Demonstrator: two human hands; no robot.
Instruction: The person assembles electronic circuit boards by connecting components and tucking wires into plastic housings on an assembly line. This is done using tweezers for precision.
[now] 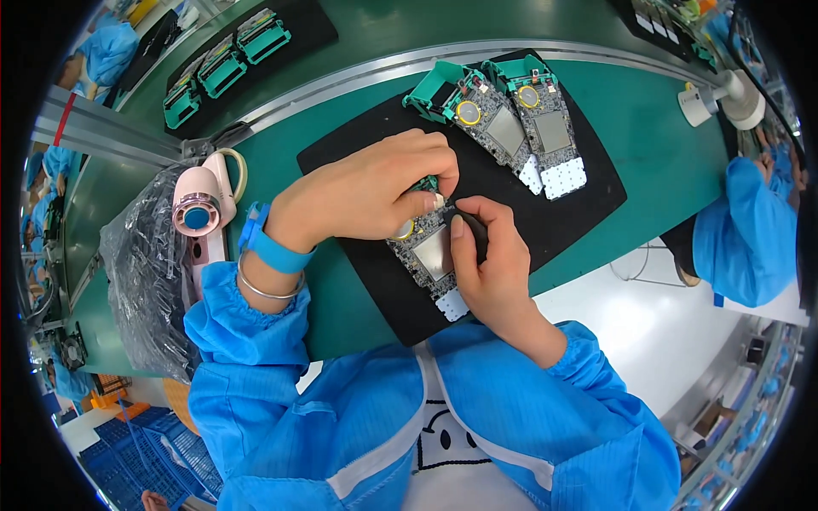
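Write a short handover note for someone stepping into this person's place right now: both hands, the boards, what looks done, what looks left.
Left hand: pressing down on the circuit board on the black mat.
Right hand: gripping a dark tool, tip at the board's top edge.
Done, apparently: two boards in teal holders lie at the mat's far end.
Left: the board in hand; more teal units sit on a far mat.

1. Speckled grey circuit board point(430, 253), yellow-ringed coin cell (white keypad end).
2. Black mat point(596, 192) on green table point(665, 111).
3. Blue wrist strap point(271, 247); blue sleeves point(247, 341).
4. Pink handheld fan point(200, 213).
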